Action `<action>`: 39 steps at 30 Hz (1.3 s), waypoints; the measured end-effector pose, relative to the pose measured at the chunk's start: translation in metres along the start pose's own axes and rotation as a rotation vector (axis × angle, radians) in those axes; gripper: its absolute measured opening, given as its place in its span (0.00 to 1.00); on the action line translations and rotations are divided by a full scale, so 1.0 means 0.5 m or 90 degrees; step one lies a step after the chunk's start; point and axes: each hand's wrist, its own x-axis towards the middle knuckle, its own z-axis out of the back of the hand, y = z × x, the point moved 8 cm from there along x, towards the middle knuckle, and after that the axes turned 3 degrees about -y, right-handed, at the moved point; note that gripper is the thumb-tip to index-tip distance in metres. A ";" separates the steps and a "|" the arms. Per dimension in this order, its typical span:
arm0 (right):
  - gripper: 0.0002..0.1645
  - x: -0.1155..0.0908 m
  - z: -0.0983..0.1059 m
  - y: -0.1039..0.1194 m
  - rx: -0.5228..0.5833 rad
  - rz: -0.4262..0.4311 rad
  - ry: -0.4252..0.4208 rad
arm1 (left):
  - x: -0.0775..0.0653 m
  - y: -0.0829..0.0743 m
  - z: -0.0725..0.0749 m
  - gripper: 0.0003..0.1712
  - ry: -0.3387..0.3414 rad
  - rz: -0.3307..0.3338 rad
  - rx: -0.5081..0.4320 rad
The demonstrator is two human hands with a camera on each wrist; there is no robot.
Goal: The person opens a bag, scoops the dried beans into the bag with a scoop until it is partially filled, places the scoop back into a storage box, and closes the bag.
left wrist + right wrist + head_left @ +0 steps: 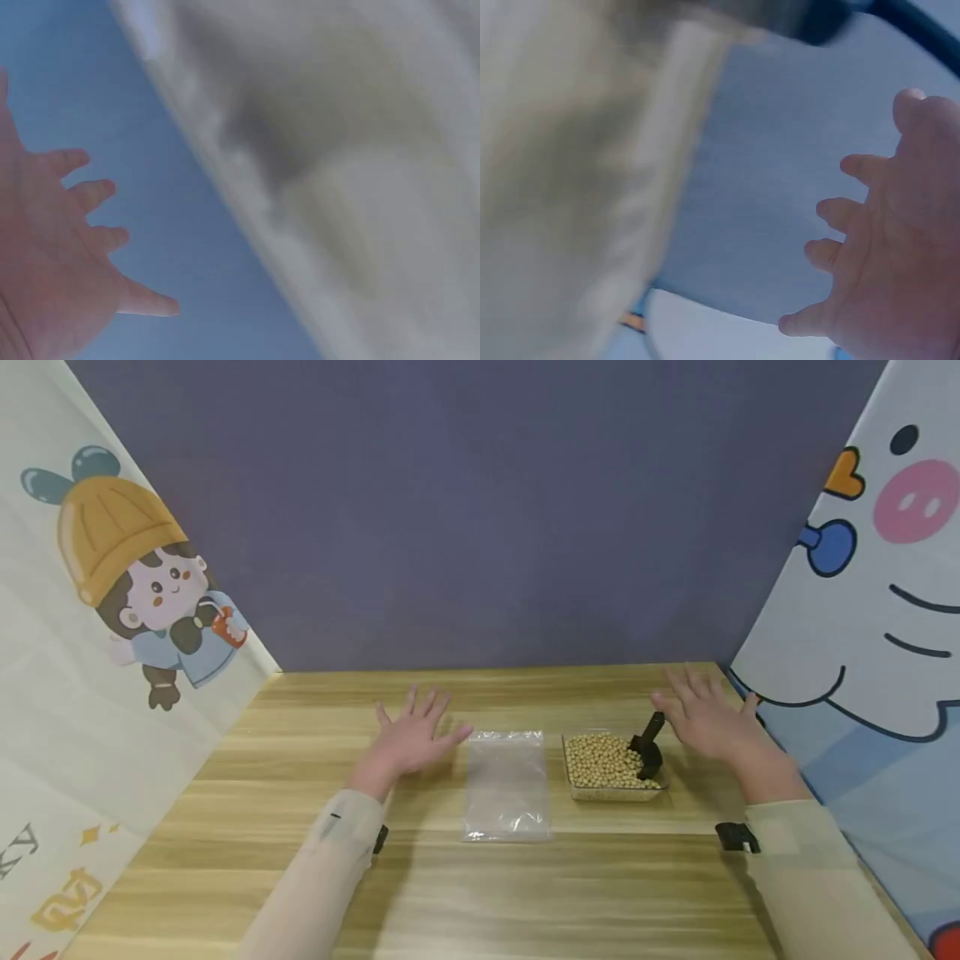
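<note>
My left hand (411, 737) is spread over the left part of the table, its thumb reaching toward the top corner of a clear plastic bag (507, 789). The bag lies flat and holds nothing visible. To its right stands a glass container (611, 794) filled with yellowish soybeans (600, 762). A black scoop (648, 757) rests in the beans, handle tilted up to the right. Beside that handle my right hand (708, 718) is spread with fingers apart. Both wrist views show bare hands, left (52, 240) and right (900, 247), with nothing in them.
The wooden table (525, 893) runs back to a dark blue-grey panel (480, 510). Cartoon-printed sheets flank it, a left one (45, 610) and a right one (862, 652), close to the right forearm. Pale sleeves cover both forearms, with small black devices (737, 837) near the wrists.
</note>
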 end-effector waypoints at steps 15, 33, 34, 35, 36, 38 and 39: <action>0.49 -0.094 0.129 0.254 -0.002 0.081 -0.075 | -0.059 -0.120 0.125 0.58 -0.040 -0.021 -0.021; 0.36 -0.164 -0.185 0.455 0.116 0.187 0.162 | -0.121 -0.155 -0.043 0.34 0.084 0.074 -0.208; 0.36 -0.166 -0.193 0.454 0.118 0.178 0.170 | -0.122 -0.154 -0.050 0.33 0.078 0.078 -0.220; 0.37 -0.168 -0.199 0.453 0.117 0.169 0.177 | -0.122 -0.152 -0.056 0.33 0.073 0.085 -0.233; 0.37 -0.168 -0.203 0.451 0.115 0.164 0.183 | -0.122 -0.150 -0.059 0.33 0.065 0.092 -0.246; 0.38 -0.168 -0.210 0.450 0.113 0.157 0.193 | -0.121 -0.148 -0.065 0.33 0.051 0.107 -0.271; 0.39 -0.168 -0.213 0.449 0.110 0.155 0.197 | -0.119 -0.146 -0.067 0.33 0.044 0.114 -0.280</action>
